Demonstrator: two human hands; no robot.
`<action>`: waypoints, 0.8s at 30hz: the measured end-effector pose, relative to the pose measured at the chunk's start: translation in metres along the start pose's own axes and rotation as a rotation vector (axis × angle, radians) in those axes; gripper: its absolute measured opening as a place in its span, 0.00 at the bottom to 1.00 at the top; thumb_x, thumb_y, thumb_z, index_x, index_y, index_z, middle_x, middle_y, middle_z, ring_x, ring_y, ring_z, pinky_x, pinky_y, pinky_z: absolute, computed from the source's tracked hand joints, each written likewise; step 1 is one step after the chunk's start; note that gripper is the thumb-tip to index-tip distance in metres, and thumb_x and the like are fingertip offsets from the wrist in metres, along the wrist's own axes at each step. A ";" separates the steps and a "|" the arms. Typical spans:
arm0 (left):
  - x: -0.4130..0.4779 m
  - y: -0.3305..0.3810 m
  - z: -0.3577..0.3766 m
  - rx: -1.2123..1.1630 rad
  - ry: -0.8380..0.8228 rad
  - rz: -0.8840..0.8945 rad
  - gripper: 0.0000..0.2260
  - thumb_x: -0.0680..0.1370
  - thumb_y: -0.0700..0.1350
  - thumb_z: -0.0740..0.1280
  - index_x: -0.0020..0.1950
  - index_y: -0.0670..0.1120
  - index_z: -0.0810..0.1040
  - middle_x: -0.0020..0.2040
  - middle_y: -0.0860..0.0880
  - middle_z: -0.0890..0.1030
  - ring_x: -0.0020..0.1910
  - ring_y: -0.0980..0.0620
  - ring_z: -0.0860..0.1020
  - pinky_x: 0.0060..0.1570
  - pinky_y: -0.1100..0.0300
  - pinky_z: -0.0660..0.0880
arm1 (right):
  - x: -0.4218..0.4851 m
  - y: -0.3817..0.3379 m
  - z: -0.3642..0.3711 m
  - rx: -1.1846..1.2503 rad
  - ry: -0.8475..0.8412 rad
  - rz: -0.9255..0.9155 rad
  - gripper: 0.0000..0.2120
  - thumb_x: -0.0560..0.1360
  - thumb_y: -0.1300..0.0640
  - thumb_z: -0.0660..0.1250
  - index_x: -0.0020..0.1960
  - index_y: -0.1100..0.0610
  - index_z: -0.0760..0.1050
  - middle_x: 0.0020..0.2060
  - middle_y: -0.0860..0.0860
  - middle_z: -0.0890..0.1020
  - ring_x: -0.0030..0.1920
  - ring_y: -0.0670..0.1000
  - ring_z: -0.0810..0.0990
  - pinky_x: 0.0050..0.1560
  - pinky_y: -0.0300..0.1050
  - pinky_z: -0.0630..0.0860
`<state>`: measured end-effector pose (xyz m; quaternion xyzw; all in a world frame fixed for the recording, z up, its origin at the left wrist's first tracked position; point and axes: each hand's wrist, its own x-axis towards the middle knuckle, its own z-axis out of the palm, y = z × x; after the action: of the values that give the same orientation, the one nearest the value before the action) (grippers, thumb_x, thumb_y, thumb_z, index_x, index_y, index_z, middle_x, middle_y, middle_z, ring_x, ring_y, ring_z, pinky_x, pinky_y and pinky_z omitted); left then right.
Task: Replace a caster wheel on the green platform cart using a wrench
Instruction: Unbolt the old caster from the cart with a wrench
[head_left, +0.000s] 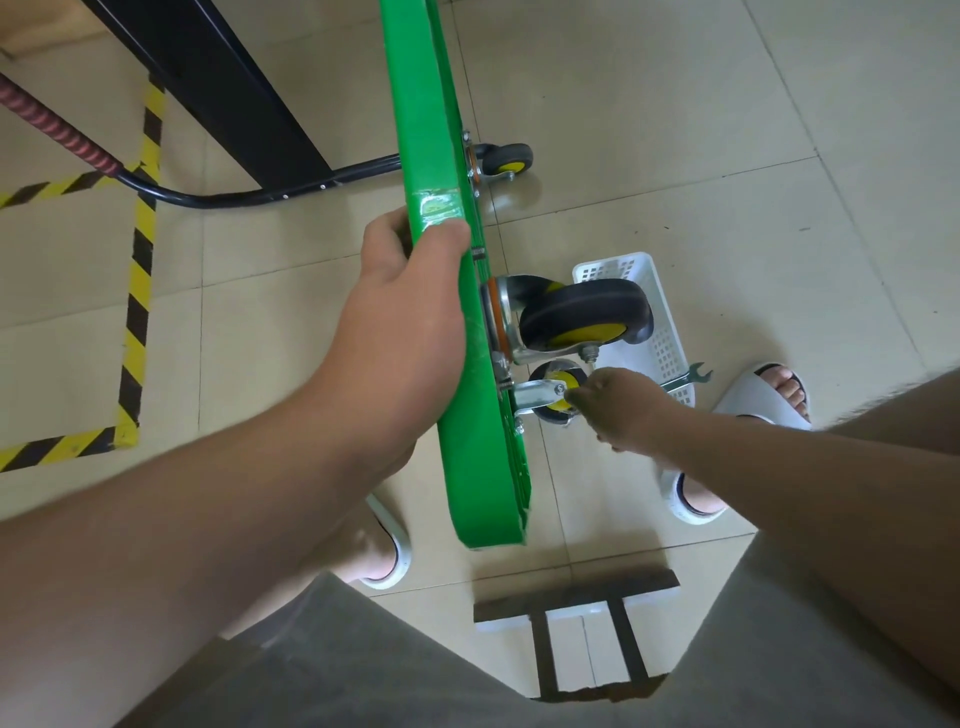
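While the green platform cart (447, 156) stands tipped on its long edge, I see open tiled floor to its right as far as the white basket (660, 343). To its left, the cart's black handle (234, 197) runs along the floor toward the yellow-and-black floor tape (137, 312). My left hand (410, 312) grips the deck's upper edge, thumb over the rim. Two casters stick out to the right: a large one (587, 312), and below it the small caster wheel (553, 374). My right hand (618, 410) has its fingertips bunched against that small wheel's yellow hub; I cannot tell whether they pinch anything. The wrench (693, 376) rests in the basket, just beyond my right hand, not touching it.
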<state>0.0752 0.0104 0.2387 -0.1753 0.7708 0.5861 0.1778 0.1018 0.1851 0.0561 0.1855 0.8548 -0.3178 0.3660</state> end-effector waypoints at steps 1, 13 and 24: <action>0.000 0.000 0.000 0.010 0.000 -0.002 0.11 0.85 0.54 0.58 0.65 0.58 0.74 0.42 0.50 0.77 0.31 0.56 0.76 0.29 0.61 0.75 | 0.008 0.004 -0.001 -0.045 -0.002 0.009 0.19 0.84 0.50 0.57 0.55 0.64 0.78 0.48 0.61 0.83 0.48 0.60 0.81 0.54 0.54 0.81; 0.003 -0.003 -0.003 -0.032 -0.028 -0.060 0.11 0.81 0.59 0.61 0.60 0.63 0.78 0.45 0.50 0.83 0.45 0.42 0.83 0.55 0.34 0.81 | 0.071 0.058 -0.009 -0.331 0.091 0.052 0.13 0.77 0.58 0.65 0.56 0.63 0.82 0.54 0.59 0.84 0.55 0.59 0.83 0.54 0.51 0.81; 0.039 -0.012 -0.001 -0.029 0.128 -0.072 0.12 0.84 0.49 0.62 0.44 0.63 0.75 0.26 0.61 0.80 0.25 0.62 0.80 0.44 0.49 0.76 | 0.094 0.083 0.013 -0.382 0.086 0.074 0.10 0.81 0.55 0.61 0.58 0.59 0.76 0.53 0.58 0.80 0.54 0.60 0.79 0.57 0.52 0.78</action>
<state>0.0466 0.0041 0.2103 -0.2424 0.7653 0.5780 0.1467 0.0916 0.2443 -0.0549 0.1573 0.9070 -0.1282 0.3690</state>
